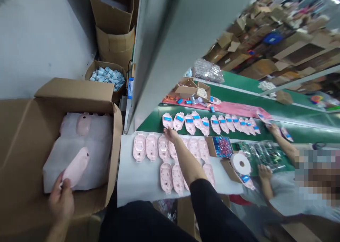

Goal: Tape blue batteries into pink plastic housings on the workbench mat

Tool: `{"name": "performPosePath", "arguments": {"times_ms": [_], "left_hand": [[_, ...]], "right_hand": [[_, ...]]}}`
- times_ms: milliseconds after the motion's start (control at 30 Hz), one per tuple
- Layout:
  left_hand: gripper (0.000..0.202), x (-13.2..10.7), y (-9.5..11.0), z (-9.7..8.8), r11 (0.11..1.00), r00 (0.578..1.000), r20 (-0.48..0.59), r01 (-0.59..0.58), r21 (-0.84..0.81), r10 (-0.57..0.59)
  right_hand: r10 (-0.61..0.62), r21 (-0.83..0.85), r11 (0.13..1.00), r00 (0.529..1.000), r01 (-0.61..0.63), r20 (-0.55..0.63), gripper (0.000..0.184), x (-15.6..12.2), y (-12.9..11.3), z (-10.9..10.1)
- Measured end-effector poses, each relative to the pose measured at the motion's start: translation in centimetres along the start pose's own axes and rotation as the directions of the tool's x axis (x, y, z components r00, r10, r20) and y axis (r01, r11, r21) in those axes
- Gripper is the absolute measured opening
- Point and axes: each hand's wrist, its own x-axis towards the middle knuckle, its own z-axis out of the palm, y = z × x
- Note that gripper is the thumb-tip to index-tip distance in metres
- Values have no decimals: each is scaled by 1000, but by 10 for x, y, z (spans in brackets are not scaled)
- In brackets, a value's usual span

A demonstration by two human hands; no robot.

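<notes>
Gripping a pink plastic shell by its near end in the left hand — with thumb and fingers closed on it — above the open cardboard carton at near left. Inside the carton, a white liner sheet and, toward the far side, a second pink shell with a small black dot. With the right hand, reaching over the white tabletop to the near end of the leftmost shell with a blue cell; bent and partly open at the fingers, cannot tell whether pinching or only touching. On the green work surface, to the right of it, a row of similar shells. Nearer, on the white tabletop, two rows of open half-shells, partly hidden by the forearm. Farther right, a small box of blue-and-red parts, a white tape roll, bagged green circuit boards and a co-worker. At far left, beyond the carton, pale blue rolls in a box.
</notes>
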Motion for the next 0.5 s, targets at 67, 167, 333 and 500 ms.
{"name": "performPosePath", "arguments": {"times_ms": [67,167,333,500], "left_hand": [[53,-37,23,9,974,973,-36,-227,-21,226],[55,-78,63,45,780,773,103,-624,-55,626],[53,-88,96,135,640,570,392,-765,-66,722],[52,-67,96,179,663,588,429,-748,-33,685]], "right_hand": [[17,46,999,1000,-17,1,37,1,9,11],[22,81,996,977,-40,214,44,-76,62,23],[83,68,984,762,-165,642,61,-240,168,41],[187,-122,982,756,-143,627,63,-265,196,39]]}}
